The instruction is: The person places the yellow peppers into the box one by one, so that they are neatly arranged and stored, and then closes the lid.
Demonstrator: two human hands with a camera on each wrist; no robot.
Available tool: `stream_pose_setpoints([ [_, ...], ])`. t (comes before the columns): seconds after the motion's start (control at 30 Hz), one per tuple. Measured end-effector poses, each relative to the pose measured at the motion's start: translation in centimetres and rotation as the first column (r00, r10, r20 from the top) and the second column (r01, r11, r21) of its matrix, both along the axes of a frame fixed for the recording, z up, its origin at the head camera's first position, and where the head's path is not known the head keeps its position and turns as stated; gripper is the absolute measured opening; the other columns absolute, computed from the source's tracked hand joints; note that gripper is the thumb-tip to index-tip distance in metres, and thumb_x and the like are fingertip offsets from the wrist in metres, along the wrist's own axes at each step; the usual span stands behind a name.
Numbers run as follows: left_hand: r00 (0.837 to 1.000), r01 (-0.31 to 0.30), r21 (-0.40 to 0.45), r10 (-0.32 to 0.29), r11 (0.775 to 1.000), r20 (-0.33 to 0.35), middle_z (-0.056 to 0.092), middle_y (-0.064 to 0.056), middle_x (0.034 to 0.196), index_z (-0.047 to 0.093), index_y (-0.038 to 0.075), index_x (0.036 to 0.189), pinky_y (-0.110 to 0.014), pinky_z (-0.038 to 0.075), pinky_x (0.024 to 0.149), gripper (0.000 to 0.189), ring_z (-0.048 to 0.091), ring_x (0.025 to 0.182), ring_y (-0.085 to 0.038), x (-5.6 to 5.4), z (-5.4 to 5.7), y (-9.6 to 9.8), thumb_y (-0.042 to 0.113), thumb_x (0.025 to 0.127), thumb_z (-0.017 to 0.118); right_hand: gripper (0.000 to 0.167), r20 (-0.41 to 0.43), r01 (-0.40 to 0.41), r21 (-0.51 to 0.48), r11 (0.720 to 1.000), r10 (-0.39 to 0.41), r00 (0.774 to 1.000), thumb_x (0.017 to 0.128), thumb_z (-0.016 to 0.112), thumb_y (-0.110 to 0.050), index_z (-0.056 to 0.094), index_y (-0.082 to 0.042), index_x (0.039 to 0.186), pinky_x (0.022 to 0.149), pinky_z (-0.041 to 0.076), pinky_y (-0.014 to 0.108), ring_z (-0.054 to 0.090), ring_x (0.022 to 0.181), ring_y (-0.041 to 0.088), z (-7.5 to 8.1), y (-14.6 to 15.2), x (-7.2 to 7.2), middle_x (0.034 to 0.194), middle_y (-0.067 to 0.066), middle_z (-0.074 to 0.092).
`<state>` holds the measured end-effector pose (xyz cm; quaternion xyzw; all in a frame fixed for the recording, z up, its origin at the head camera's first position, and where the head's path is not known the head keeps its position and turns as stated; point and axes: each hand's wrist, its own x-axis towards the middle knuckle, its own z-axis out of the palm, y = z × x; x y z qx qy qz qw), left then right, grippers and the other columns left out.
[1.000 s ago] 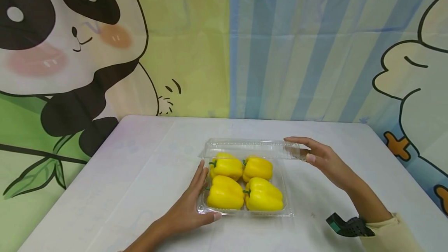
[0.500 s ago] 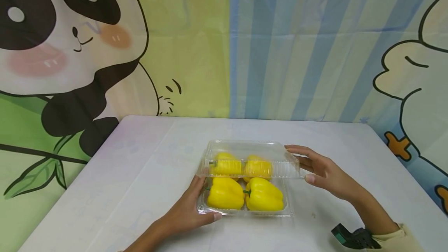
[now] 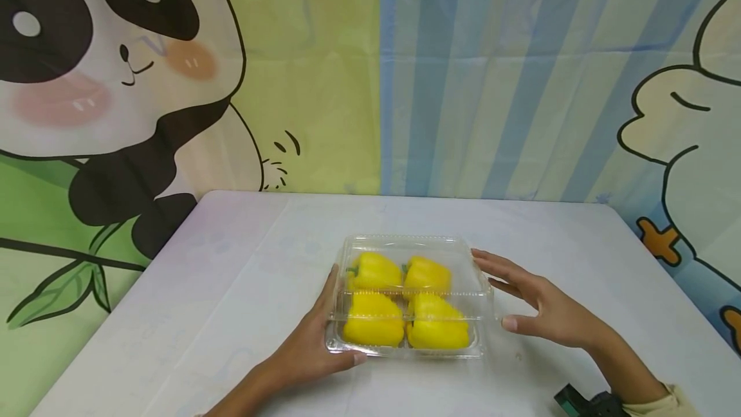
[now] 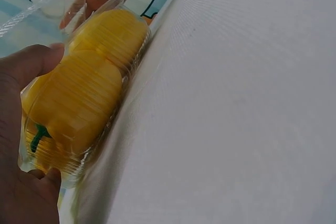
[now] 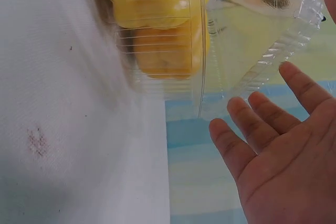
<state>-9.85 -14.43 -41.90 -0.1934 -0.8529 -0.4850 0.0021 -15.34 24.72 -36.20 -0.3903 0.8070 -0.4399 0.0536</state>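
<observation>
Several yellow bell peppers (image 3: pixel 437 327) fill a clear plastic clamshell box (image 3: pixel 405 353) on the table. Its hinged lid (image 3: pixel 405 244) leans forward over them, partly lowered, with a gap at the front. My left hand (image 3: pixel 312 340) holds the box's near left corner, thumb at the front and fingers along the left side. In the left wrist view, the thumb and a finger of the left hand (image 4: pixel 13 129) press the clear wall. At the lid's right side is my right hand (image 3: pixel 538 307), fingers extended. The right wrist view shows fingertips of that right hand (image 5: pixel 289 150) close against the lid.
A white-covered table (image 3: pixel 249 288) bears the box. Behind it hangs a backdrop (image 3: pixel 324 82) with a cartoon panda and stripes. A dark wrist device (image 3: pixel 590 401) sits at the right sleeve.
The lid has swung forward and down from nearly upright to over the peppers. My right hand has come lower and nearer, its fingers spreading. My left hand has stayed at the box corner.
</observation>
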Motion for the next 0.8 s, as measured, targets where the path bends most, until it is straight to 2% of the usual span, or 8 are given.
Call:
stream_pose_setpoints([
  [0.3,1.0,-0.025,-0.008,0.025,1.0,-0.011,-0.001,0.002,0.162,-0.002,0.026,0.157,-0.059,0.021,0.109,0.129,0.011,0.145,-0.024,-0.1,0.2,0.0,0.05,0.066,0.086,0.089,0.024,0.045,0.093,0.995,-0.048,0.999,0.082,0.074,-0.013,0.024,-0.018,0.156,0.1,0.044,0.047,0.021,0.141,-0.001,-0.4,-0.1,0.6,0.162,-0.001,0.015],
  [0.4,0.999,-0.035,0.002,0.035,0.999,-0.002,-0.001,0.003,0.163,0.001,0.026,0.158,-0.058,0.02,0.109,0.13,0.008,0.146,-0.023,-0.1,0.2,0.0,0.048,0.064,0.088,0.093,0.032,0.032,0.108,0.994,-0.036,0.999,0.082,0.076,-0.014,0.021,-0.018,0.157,0.102,0.043,0.044,0.019,0.141,0.0,-0.6,0.0,0.8,0.162,-0.003,0.012],
  [0.63,0.998,-0.052,0.023,0.052,0.998,0.036,-0.001,0.01,0.162,0.004,0.024,0.158,-0.054,0.018,0.111,0.134,0.006,0.146,-0.019,-0.1,0.2,0.0,0.043,0.059,0.092,0.095,0.039,0.003,0.117,0.993,-0.007,0.999,0.082,0.079,-0.017,0.02,-0.018,0.157,0.105,0.037,0.027,0.016,0.143,0.003,-1.1,0.0,1.2,0.163,-0.001,0.01],
  [0.73,0.997,-0.06,0.03,0.059,0.998,0.046,-0.002,0.009,0.161,0.002,0.024,0.158,-0.055,0.017,0.111,0.135,0.005,0.146,-0.021,0.0,0.1,0.0,0.043,0.059,0.092,0.097,0.037,-0.005,0.118,0.993,0.001,0.999,0.081,0.08,-0.017,0.02,-0.018,0.157,0.105,0.037,0.027,0.016,0.144,0.008,-1.3,-0.1,1.3,0.163,0.002,0.01],
  [0.8,0.996,-0.066,0.05,0.063,0.997,0.061,-0.003,0.008,0.161,0.0,0.028,0.157,-0.057,0.016,0.111,0.136,0.005,0.146,-0.023,0.0,0.1,-0.1,0.041,0.058,0.093,0.096,0.043,0.009,0.134,0.991,-0.015,0.999,0.082,0.08,-0.021,0.02,-0.02,0.157,0.105,0.038,0.033,0.016,0.144,0.008,-1.3,-0.2,1.5,0.163,0.001,0.01],
])
